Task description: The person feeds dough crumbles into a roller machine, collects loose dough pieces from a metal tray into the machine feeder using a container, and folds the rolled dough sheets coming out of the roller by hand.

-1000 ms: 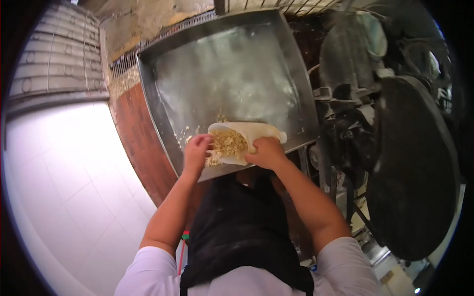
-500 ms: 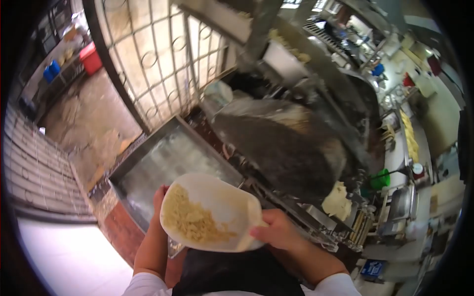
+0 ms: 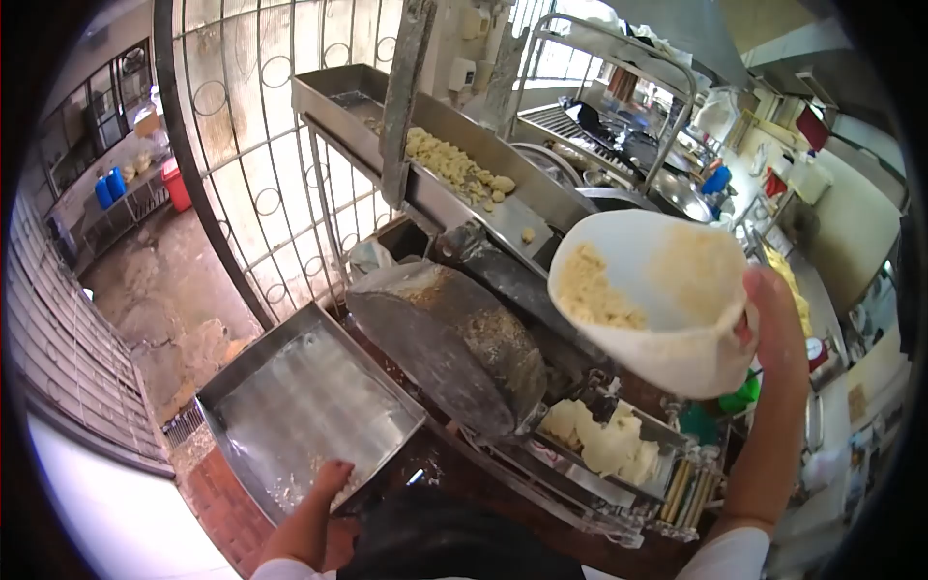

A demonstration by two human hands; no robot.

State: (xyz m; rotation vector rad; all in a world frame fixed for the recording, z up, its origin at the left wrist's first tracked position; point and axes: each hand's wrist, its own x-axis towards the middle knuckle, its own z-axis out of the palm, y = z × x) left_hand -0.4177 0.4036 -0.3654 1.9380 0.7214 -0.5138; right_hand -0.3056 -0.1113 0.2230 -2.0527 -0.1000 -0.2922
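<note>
My right hand (image 3: 768,314) grips the right end of a white plastic scoop (image 3: 667,362), raised at the right. Pale yellow dough crumbs (image 3: 592,290) lie in its left side, with more stuck to the inner wall. At the lower left, my left hand (image 3: 333,476) is at the near side of a shallow metal tray (image 3: 319,396). Its fingers are curled; whether they hold anything does not show. A few crumbs are scattered near that hand in the tray.
A long metal trough (image 3: 522,217) with dough lumps (image 3: 454,164) stands above a dusty, dark rounded machine housing (image 3: 445,338). Sheets of pale dough (image 3: 604,440) lie by metal rollers (image 3: 691,498) at the lower right. A barred window (image 3: 271,126) stands behind.
My right hand has lifted the scoop up and to the right. My left hand has come off the scoop and down to the tray. The view has shifted, showing the trough.
</note>
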